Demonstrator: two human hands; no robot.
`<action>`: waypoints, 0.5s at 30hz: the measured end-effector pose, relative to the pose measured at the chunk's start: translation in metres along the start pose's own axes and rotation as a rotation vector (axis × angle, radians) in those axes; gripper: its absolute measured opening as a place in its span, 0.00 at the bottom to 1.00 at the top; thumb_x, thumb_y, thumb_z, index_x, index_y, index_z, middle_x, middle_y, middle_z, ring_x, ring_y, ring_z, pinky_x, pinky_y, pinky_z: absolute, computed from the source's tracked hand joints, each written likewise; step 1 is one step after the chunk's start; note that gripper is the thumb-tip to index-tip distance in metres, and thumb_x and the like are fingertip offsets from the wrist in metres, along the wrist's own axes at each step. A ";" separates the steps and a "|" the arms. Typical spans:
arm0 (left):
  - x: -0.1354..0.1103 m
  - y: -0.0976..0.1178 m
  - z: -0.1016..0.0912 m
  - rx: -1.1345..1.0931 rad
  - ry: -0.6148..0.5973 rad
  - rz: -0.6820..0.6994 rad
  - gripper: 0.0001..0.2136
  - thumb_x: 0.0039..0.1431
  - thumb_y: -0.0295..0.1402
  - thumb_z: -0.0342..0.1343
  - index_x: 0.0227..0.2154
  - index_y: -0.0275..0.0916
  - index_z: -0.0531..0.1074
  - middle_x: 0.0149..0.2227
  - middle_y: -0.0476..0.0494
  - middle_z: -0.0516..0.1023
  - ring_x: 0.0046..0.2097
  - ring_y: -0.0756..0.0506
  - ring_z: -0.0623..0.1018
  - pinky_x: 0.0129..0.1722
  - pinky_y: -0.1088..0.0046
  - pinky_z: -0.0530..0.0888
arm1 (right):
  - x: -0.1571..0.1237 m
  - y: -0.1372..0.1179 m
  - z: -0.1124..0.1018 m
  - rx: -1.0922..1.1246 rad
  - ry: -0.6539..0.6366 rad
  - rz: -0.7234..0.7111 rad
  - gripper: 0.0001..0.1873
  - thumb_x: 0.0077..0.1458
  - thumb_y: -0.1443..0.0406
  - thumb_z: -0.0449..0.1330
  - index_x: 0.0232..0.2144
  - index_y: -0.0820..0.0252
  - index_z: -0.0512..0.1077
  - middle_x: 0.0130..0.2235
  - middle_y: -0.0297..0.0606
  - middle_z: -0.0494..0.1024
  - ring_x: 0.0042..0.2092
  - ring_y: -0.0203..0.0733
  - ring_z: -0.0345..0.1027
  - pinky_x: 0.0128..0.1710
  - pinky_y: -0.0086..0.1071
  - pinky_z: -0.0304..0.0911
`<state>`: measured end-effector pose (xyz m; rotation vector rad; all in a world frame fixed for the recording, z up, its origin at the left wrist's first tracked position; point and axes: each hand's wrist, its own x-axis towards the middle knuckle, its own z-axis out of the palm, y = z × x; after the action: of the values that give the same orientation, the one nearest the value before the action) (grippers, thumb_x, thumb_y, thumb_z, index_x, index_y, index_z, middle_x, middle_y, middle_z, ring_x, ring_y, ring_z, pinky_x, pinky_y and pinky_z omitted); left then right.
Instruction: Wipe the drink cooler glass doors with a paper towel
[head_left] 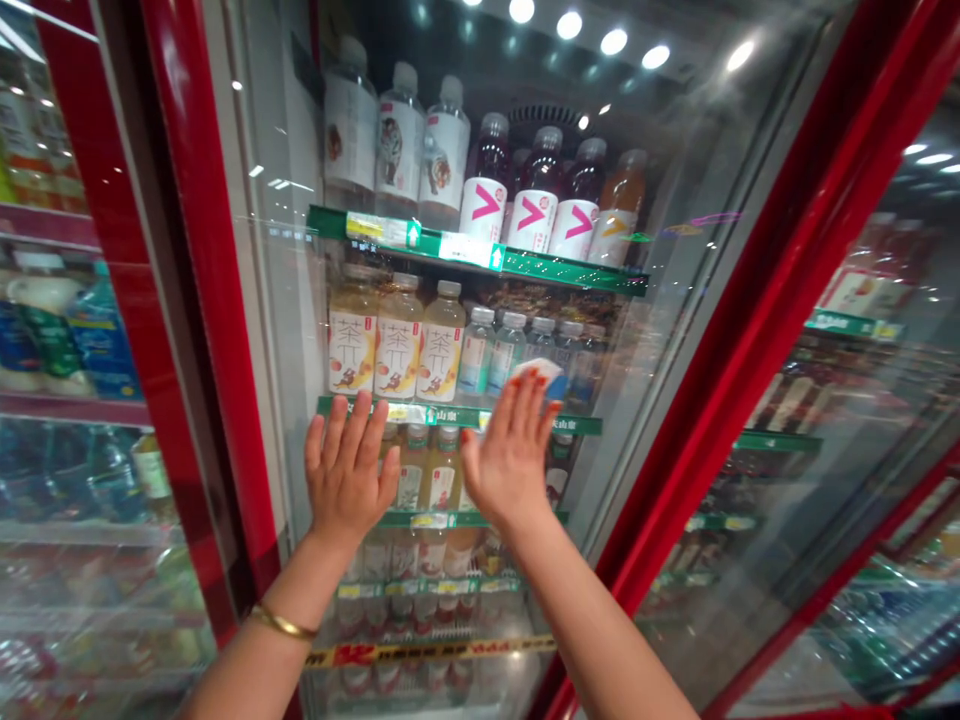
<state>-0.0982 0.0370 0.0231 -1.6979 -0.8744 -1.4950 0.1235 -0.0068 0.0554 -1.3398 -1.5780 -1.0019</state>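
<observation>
My left hand (348, 472) is open, its fingers spread and raised in front of the glass door (289, 300) of a drinks cooler. A gold bangle (283, 622) circles that wrist. To its right, my right hand (513, 455) lies flat with fingers extended over a white and blue cloth (553, 374), held against the glass. Most of the cloth is hidden behind the fingers, so its full shape does not show. Behind the glass near my fingertips stand tea bottles (397, 342) and smaller clear bottles (507, 352).
The red door frame (720, 400) slants up on the right, and another red post (202, 250) rises at left. Upper shelf bottles (534, 205) stand above a green shelf edge (574, 268). A yellow strip (450, 650) crosses the lower door. Neighbouring coolers with bottles flank both sides.
</observation>
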 end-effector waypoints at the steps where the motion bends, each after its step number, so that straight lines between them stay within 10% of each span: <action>1: -0.001 -0.001 0.001 0.001 -0.002 0.005 0.38 0.72 0.32 0.56 0.80 0.46 0.48 0.81 0.47 0.51 0.82 0.45 0.47 0.83 0.57 0.44 | -0.007 -0.014 0.007 0.007 -0.018 -0.116 0.54 0.73 0.48 0.53 0.80 0.75 0.31 0.82 0.61 0.37 0.83 0.63 0.18 0.79 0.70 0.36; 4: -0.001 -0.001 0.001 0.002 -0.007 0.018 0.37 0.72 0.33 0.56 0.80 0.45 0.49 0.80 0.46 0.52 0.82 0.45 0.48 0.83 0.59 0.45 | -0.037 -0.013 0.018 -0.042 -0.022 -0.325 0.55 0.73 0.43 0.52 0.81 0.73 0.35 0.83 0.56 0.39 0.83 0.55 0.17 0.82 0.58 0.28; 8: -0.002 -0.001 0.001 -0.015 0.018 0.034 0.36 0.73 0.34 0.54 0.80 0.43 0.50 0.80 0.45 0.52 0.82 0.45 0.48 0.83 0.59 0.45 | -0.029 0.042 0.007 -0.142 0.075 0.010 0.47 0.77 0.53 0.46 0.80 0.71 0.25 0.82 0.60 0.27 0.83 0.61 0.17 0.78 0.72 0.29; 11: -0.004 -0.002 0.002 -0.061 0.046 0.041 0.32 0.77 0.36 0.47 0.80 0.42 0.50 0.80 0.45 0.53 0.82 0.44 0.50 0.83 0.57 0.47 | 0.009 0.035 0.005 -0.087 0.106 0.133 0.47 0.77 0.54 0.45 0.79 0.70 0.21 0.82 0.62 0.28 0.83 0.67 0.20 0.75 0.80 0.32; 15: -0.007 -0.004 0.000 -0.111 0.067 0.025 0.32 0.79 0.40 0.42 0.80 0.39 0.48 0.81 0.42 0.52 0.82 0.42 0.51 0.82 0.54 0.48 | 0.012 -0.020 0.013 -0.029 -0.035 -0.300 0.41 0.77 0.56 0.47 0.82 0.62 0.37 0.82 0.48 0.50 0.84 0.53 0.33 0.81 0.61 0.21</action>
<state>-0.1022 0.0385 0.0168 -1.7211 -0.7443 -1.5999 0.1017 0.0069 0.0614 -1.1663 -1.8343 -1.1897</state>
